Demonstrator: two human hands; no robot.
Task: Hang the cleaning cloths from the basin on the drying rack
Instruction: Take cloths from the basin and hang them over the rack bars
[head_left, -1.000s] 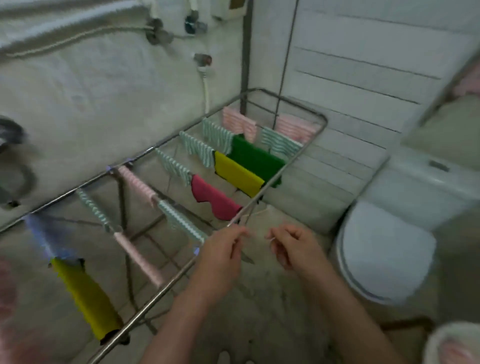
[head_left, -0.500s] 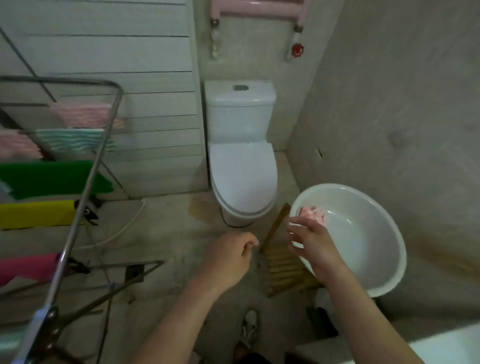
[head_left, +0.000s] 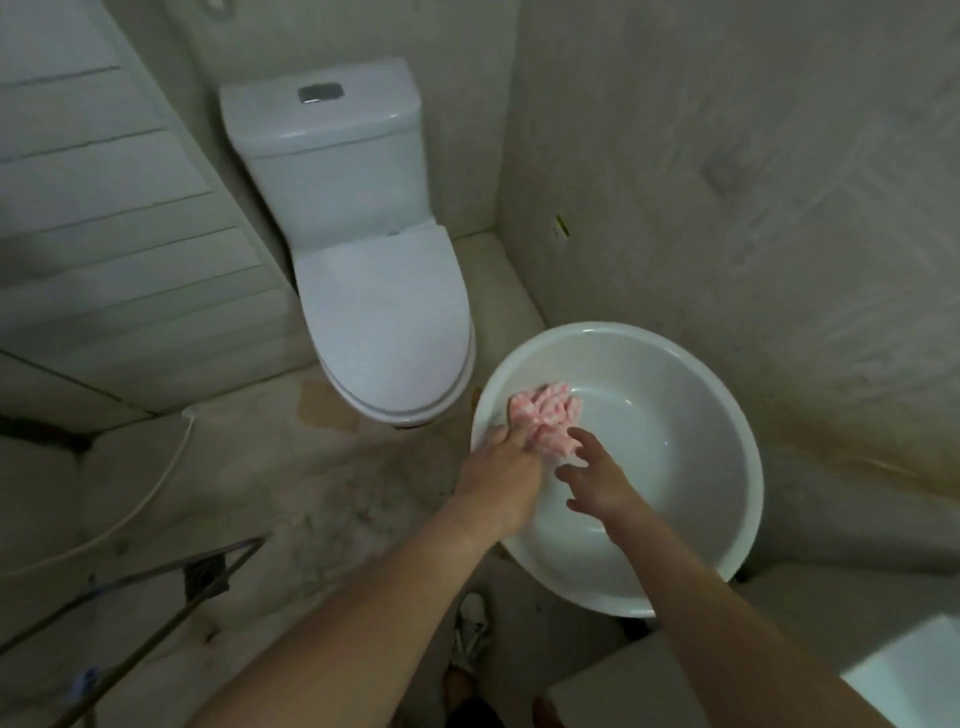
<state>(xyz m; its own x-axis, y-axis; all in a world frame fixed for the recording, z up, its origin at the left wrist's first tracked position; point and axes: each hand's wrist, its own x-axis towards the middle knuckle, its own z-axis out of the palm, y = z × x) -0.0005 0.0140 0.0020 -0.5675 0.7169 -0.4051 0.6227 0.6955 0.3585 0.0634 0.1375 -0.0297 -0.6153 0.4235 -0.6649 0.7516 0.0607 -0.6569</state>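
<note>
Gripping the crumpled pink cloth (head_left: 545, 415), the only one seen in the basin (head_left: 613, 328), the left hand (head_left: 501, 467) works while the right hand (head_left: 597, 483) hovers splayed just beside it, so seemingly one hanging remains.

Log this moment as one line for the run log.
stage: cloth pickup | left hand: grips pink cloth | right hand: open above basin | pink cloth: bunched, inside basin

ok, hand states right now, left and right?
Left hand: grips the pink cloth in the basin.
Right hand: open, fingers spread, holding nothing.
</note>
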